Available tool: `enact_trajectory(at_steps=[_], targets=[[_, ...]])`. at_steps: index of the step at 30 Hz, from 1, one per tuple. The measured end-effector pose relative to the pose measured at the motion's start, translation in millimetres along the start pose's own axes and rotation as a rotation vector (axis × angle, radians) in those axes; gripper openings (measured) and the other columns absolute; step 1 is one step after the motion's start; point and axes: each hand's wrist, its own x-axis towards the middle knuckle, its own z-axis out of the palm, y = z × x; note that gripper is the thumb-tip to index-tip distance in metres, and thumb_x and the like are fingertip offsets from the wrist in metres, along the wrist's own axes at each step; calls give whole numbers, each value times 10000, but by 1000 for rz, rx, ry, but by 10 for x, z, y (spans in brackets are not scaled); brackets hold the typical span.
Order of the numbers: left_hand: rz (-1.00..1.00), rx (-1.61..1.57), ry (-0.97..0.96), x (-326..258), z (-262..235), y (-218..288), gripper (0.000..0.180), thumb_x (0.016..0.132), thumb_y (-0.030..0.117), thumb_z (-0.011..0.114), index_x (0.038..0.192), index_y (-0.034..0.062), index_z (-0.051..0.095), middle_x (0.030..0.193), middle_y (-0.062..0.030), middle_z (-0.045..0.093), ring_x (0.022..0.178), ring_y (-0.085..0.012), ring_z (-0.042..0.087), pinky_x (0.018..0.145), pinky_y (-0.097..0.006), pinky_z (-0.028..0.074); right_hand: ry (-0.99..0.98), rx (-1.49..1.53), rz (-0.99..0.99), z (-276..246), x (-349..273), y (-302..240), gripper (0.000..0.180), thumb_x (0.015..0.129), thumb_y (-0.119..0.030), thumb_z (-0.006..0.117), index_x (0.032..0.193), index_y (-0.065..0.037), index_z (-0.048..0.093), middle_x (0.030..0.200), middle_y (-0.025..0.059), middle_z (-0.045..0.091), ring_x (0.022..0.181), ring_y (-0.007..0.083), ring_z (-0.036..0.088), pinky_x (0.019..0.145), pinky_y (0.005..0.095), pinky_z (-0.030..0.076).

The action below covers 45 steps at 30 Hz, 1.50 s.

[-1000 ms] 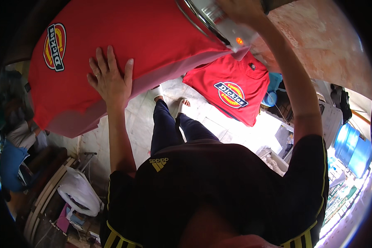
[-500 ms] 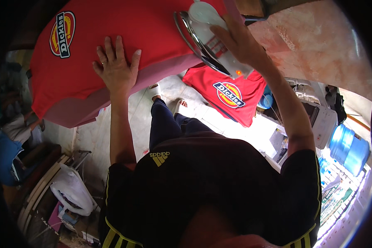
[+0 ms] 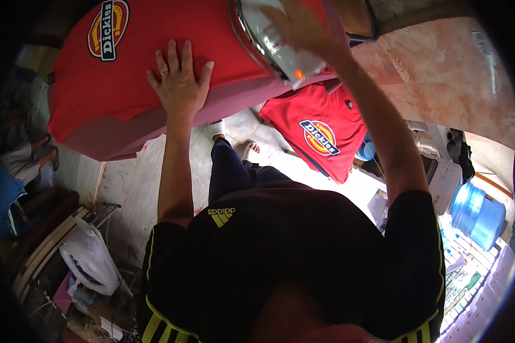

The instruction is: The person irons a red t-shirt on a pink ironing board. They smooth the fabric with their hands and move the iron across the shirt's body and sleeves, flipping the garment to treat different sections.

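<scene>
A red shirt (image 3: 137, 63) with a horseshoe-style badge (image 3: 108, 31) lies spread over an ironing board with a dull pink cover (image 3: 229, 106). My left hand (image 3: 180, 83) rests flat on the shirt near its close edge, fingers spread and nothing held. At the upper right, my right hand (image 3: 306, 28) grips a white and grey clothes iron (image 3: 273, 47), whose orange light glows at the heel. The hand is blurred. I cannot tell whether the soleplate touches the cloth.
A second red shirt (image 3: 346, 128) with the same badge hangs beyond the board's near edge. A blue water jug (image 3: 476, 214) stands at right, beside a white appliance (image 3: 447, 184). At lower left are a white plastic bag (image 3: 83, 251) and a folded frame. Another person's legs (image 3: 26, 166) show at left.
The iron has moved farther away and slightly left with my right hand. My left hand and the shirt beneath it sit a little farther right and higher in the picture.
</scene>
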Motion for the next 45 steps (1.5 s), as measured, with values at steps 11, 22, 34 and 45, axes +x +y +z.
enact_trajectory(at_steps=[11, 22, 34, 45], targets=[[-46, -7, 10, -17, -7, 9, 624, 964, 538, 456, 1478, 185, 421, 1571, -130, 317, 1431, -425, 289, 1092, -686, 219, 73, 377, 271, -239, -322, -1038, 244, 969, -230, 558, 1124, -47, 602, 937, 225, 528, 734, 377, 595, 632, 452, 499], [-247, -25, 84, -508, -186, -480, 602, 978, 493, 439, 1473, 150, 433, 1563, -154, 331, 1435, -427, 280, 1106, -657, 205, -46, 686, 400, -324, 145, -1355, 412, 975, -365, 586, 978, 39, 499, 759, 250, 618, 700, 364, 667, 621, 461, 492], [-370, -54, 288, -979, -294, -1018, 413, 971, 323, 531, 1314, 100, 583, 1417, -119, 518, 1340, -349, 442, 1071, -524, 313, -237, 744, 239, -154, 983, -1742, 429, 982, -409, 556, 957, 14, 492, 741, 192, 564, 644, 276, 603, 564, 414, 456], [-378, -509, 474, -1053, -464, -1184, 137, 875, 73, 681, 1001, 27, 707, 1126, -119, 676, 1112, -291, 627, 936, -408, 464, -381, 705, 10, -40, 858, -2581, 359, 998, -340, 565, 1018, 10, 485, 781, 205, 626, 671, 273, 648, 607, 399, 484]])
